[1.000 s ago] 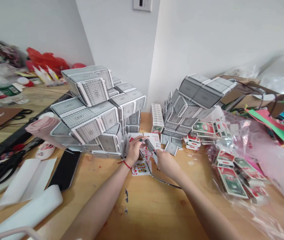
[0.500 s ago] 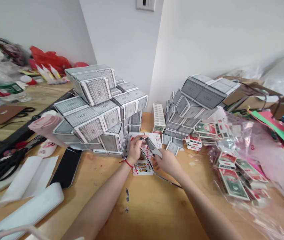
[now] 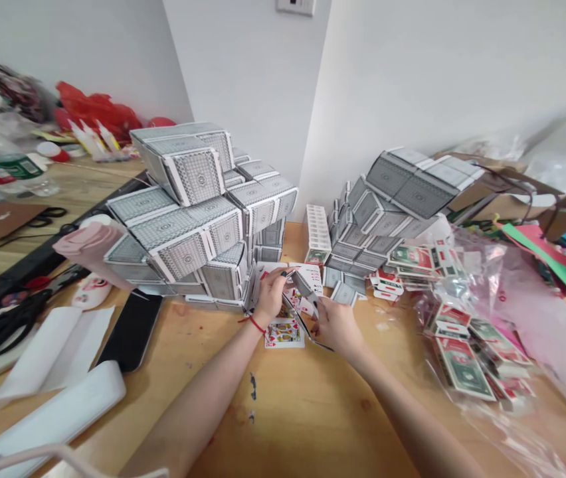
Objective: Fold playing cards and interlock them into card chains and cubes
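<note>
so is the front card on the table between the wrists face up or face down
Face up: the card shows its colorful printed figure, with a red mark at its corner. It lies near the left hand.

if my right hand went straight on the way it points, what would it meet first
The right hand, with the grey card at its fingertips, would probably meet the left hand first; depth is hard to judge.
</note>
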{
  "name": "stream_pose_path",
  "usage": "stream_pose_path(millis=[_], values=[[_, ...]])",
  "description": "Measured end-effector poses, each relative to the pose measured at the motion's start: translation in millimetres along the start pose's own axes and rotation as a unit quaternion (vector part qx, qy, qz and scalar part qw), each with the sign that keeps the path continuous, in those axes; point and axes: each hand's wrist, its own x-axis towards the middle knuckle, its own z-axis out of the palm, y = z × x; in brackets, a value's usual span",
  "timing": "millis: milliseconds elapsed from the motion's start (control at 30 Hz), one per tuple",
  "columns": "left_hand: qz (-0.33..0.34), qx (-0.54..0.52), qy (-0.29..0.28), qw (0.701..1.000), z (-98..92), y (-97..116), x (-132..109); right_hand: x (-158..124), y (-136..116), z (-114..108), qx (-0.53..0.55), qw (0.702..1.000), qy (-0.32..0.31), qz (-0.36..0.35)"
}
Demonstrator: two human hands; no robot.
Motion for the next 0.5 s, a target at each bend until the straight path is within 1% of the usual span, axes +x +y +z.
stream_pose_path(millis=[133, 267, 400, 500], values=[[-0.019, -0.018, 0.002, 1.0, 2.4, 1.0, -1.5, 1.9, -0.9, 0.2, 0.006, 1.0, -0.003, 0.005], [-0.026, -0.033, -0.006, 0.999, 4.0, 4.7, -2.5, 5.1, -0.6, -1.1, -0.006, 1.0, -0.015, -0.01], [-0.011, 0.015, -0.011, 1.0, 5.6, 12.5, -3.0, 7.6, 0.3, -2.9, -0.032, 0.999, -0.029, -0.021], [0.007, 0.051, -0.011, 0.999, 5.7, 15.6, -2.7, 9.0, 0.1, -3.5, -0.022, 0.999, -0.038, -0.016]])
